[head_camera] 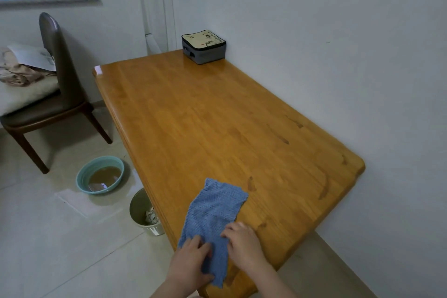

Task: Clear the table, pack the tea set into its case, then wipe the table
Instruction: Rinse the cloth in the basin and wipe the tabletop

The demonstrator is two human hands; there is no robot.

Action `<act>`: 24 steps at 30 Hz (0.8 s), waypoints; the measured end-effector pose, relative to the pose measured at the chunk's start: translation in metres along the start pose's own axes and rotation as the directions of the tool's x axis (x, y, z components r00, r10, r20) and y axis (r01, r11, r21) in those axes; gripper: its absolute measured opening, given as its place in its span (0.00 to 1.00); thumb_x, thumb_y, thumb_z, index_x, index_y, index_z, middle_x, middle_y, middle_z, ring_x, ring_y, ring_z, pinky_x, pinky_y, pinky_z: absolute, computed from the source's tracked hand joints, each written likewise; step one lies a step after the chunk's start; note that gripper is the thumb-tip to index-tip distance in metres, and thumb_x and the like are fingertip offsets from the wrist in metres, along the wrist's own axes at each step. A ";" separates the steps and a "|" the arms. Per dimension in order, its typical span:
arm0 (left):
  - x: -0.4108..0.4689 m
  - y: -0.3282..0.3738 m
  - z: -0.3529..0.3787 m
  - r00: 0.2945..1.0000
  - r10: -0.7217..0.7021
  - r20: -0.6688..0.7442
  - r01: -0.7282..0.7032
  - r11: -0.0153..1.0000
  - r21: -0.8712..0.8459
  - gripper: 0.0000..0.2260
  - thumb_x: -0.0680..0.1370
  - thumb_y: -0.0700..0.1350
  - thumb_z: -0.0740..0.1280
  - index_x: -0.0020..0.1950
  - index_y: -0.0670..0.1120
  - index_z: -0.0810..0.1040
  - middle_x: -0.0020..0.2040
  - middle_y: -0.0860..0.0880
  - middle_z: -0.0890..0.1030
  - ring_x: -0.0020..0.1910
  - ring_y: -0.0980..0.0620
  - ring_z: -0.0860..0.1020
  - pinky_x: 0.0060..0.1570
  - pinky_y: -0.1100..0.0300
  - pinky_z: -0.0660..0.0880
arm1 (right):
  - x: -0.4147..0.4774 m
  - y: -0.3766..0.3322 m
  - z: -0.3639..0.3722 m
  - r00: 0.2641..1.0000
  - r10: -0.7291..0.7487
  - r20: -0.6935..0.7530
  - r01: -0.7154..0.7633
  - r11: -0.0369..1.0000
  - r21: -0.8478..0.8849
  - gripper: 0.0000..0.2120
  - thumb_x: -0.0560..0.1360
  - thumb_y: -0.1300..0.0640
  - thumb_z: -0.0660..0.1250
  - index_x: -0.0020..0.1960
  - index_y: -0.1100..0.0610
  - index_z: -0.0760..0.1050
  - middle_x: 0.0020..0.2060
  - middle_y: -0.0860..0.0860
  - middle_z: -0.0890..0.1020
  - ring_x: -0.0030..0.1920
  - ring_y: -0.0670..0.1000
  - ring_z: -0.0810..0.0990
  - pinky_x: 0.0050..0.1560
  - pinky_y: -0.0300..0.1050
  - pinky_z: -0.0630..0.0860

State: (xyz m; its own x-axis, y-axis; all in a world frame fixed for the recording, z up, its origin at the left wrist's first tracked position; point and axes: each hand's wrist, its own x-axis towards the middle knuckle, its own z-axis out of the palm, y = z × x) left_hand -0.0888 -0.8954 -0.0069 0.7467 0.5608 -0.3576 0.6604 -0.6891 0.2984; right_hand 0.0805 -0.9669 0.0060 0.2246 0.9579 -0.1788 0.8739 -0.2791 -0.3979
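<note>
Step in hand: wiping, the last part of the task, judged from the closed case and no loose tea ware in view.
Cloth: a blue cloth (215, 208) lay spread flat on the near corner of the wooden counter (217, 116), its near end at the counter's edge.
Left hand (191, 259): fingers curled over the cloth's near end, grasping it.
Right hand (244, 243): fingertips bent onto the cloth's right edge; whether they pinched it or only pressed it could not be told.
Case: the tea set case (204, 46) stood zipped at the far corner, against the wall and well apart from the hands.
Marks: dark damp streaks (251, 182) showed just beside the cloth and further along the right side.
Floor: a basin (100, 174) of brownish water and a bin (139, 208) sat near the counter's left edge.
Next move: probably pressing the cloth flat and sweeping it over the streaks toward the far end, stopping short of the case.
</note>
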 end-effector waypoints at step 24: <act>0.000 0.005 -0.029 0.939 -0.343 0.039 0.260 0.628 -0.733 0.19 0.73 0.60 0.68 0.30 0.49 0.71 0.28 0.55 0.76 0.29 0.62 0.72 0.35 0.61 0.69 | 0.012 -0.014 -0.031 0.981 -0.090 0.170 0.096 0.995 -0.030 0.09 0.73 0.50 0.70 0.47 0.54 0.83 0.45 0.48 0.81 0.52 0.50 0.77 0.51 0.44 0.70</act>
State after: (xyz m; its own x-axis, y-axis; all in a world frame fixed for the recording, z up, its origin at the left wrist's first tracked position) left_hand -0.0835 -0.8854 0.0198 0.4712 0.7446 -0.4728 0.6674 0.0494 0.7430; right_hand 0.0842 -0.9497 0.0375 0.0688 0.9538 -0.2923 0.9040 -0.1836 -0.3862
